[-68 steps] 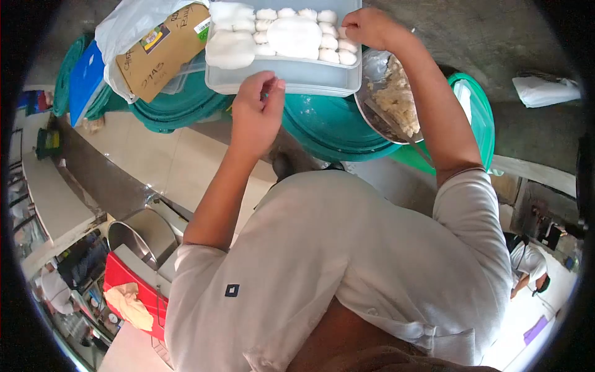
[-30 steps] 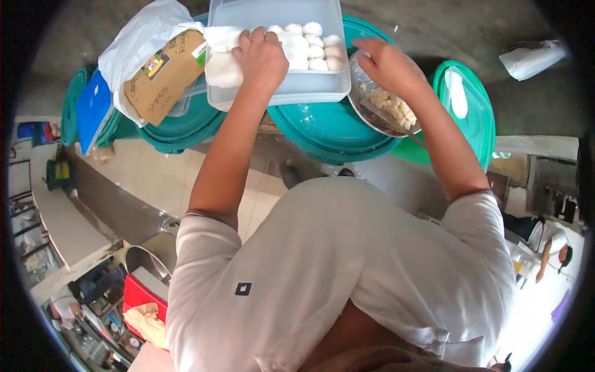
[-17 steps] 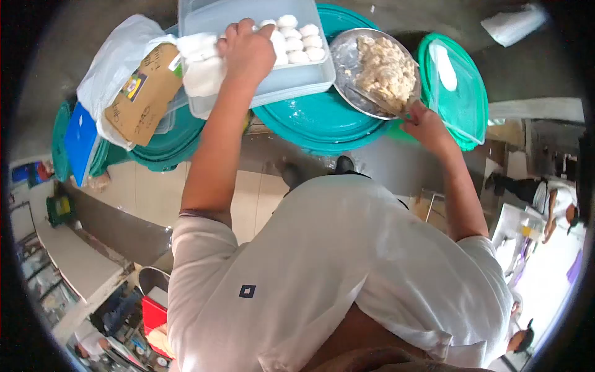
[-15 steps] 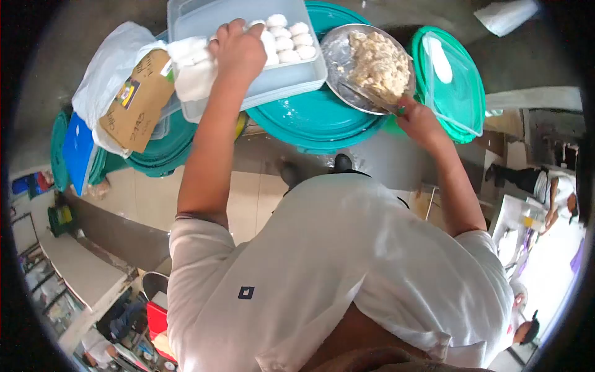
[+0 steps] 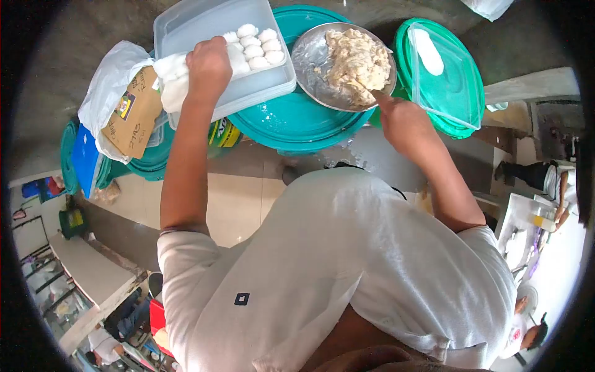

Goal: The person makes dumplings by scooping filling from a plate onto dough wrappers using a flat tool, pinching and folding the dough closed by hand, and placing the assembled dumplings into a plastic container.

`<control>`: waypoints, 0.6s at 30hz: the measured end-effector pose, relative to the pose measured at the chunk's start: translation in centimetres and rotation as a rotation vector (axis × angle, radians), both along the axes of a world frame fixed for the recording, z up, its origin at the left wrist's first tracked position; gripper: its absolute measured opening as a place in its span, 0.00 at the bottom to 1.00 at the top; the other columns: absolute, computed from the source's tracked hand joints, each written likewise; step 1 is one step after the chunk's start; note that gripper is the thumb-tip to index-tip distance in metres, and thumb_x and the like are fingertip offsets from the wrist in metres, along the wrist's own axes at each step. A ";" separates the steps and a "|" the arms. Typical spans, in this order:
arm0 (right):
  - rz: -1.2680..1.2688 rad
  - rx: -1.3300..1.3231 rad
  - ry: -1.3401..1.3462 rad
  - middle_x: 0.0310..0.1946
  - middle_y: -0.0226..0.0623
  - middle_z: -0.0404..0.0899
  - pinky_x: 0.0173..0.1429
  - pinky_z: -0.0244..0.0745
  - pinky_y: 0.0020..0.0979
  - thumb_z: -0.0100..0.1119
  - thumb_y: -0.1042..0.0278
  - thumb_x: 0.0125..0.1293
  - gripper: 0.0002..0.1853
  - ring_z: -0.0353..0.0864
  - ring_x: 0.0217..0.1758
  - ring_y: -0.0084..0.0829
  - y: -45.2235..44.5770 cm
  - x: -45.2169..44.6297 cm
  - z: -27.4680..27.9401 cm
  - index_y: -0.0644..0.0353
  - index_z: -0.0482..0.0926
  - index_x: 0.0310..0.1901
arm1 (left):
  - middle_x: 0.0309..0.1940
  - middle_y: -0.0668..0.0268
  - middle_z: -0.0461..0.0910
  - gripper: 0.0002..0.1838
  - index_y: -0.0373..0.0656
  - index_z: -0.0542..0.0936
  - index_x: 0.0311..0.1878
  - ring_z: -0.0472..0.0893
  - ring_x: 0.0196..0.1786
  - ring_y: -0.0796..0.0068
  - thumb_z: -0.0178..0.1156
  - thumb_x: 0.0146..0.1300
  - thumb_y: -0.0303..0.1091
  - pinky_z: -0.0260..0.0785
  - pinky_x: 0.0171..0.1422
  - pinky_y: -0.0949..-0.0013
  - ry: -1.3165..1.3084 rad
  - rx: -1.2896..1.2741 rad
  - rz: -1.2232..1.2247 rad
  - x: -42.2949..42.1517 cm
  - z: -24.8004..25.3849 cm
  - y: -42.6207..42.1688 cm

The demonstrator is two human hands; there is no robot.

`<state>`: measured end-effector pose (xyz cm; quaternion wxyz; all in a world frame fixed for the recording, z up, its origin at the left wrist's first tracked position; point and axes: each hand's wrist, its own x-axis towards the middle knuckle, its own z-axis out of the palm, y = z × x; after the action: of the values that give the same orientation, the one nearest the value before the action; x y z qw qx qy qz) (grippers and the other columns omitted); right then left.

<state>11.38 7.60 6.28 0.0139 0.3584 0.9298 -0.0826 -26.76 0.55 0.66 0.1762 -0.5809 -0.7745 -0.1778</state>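
Note:
My left hand (image 5: 209, 65) is closed at the edge of a white cloth (image 5: 176, 92) inside a clear plastic container (image 5: 186, 28); its fingertips are partly hidden. Beside it, several round white dough balls (image 5: 251, 41) sit in rows. My right hand (image 5: 406, 121) grips a flat metal spatula, its blade mostly buried in a pale, chunky mixture (image 5: 353, 59). That mixture fills the right part of a round metal bowl (image 5: 308, 53), whose left inner side is smeared. Bowl and container rest on large teal lids (image 5: 291, 124).
To the right is a green lid (image 5: 463, 80) with a clear plastic cover and a white oval piece (image 5: 427, 53). A cardboard piece (image 5: 133, 121) and a plastic bag (image 5: 105, 80) lie left, near a blue board (image 5: 87, 158). Other people work at far right and lower left.
My left hand has drawn in its fingers and shifted left off the dough balls. My right hand has pushed the spatula deeper into the mixture. The whole view has shifted slightly.

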 end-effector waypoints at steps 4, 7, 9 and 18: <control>0.031 -0.068 -0.051 0.32 0.54 0.83 0.42 0.79 0.50 0.50 0.74 0.62 0.14 0.84 0.39 0.52 0.7 0.8 -1.6 0.66 0.79 0.47 | 0.29 0.49 0.81 0.06 0.38 0.79 0.39 0.81 0.38 0.46 0.57 0.59 0.25 0.72 0.41 0.57 -0.001 0.159 -0.103 1.6 3.4 -3.1; 0.082 -0.160 -0.072 0.31 0.58 0.81 0.42 0.76 0.52 0.51 0.77 0.59 0.22 0.82 0.38 0.55 0.8 0.9 -3.3 0.67 0.75 0.57 | 0.34 0.54 0.84 0.05 0.37 0.78 0.39 0.83 0.39 0.56 0.56 0.61 0.25 0.73 0.42 0.63 -0.265 0.033 0.074 5.5 8.5 -6.3; 0.113 -0.192 -0.100 0.31 0.58 0.81 0.43 0.76 0.52 0.51 0.77 0.59 0.20 0.82 0.37 0.55 1.0 1.1 -4.0 0.67 0.76 0.55 | 0.36 0.58 0.84 0.05 0.37 0.78 0.40 0.83 0.39 0.62 0.55 0.63 0.25 0.73 0.43 0.65 -0.471 0.094 0.069 6.7 9.7 -7.9; 0.178 -0.164 -0.065 0.31 0.60 0.80 0.45 0.75 0.54 0.52 0.75 0.61 0.15 0.81 0.38 0.57 4.1 3.2 -3.7 0.66 0.78 0.49 | 0.58 0.52 0.77 0.21 0.31 0.71 0.59 0.79 0.57 0.57 0.53 0.66 0.32 0.70 0.65 0.56 -2.092 0.562 0.061 13.2 4.8 -10.3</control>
<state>14.57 11.74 2.59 0.0808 0.2746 0.9471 -0.1451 -13.55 -9.72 5.45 -0.4407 -0.0606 -0.4868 -0.7518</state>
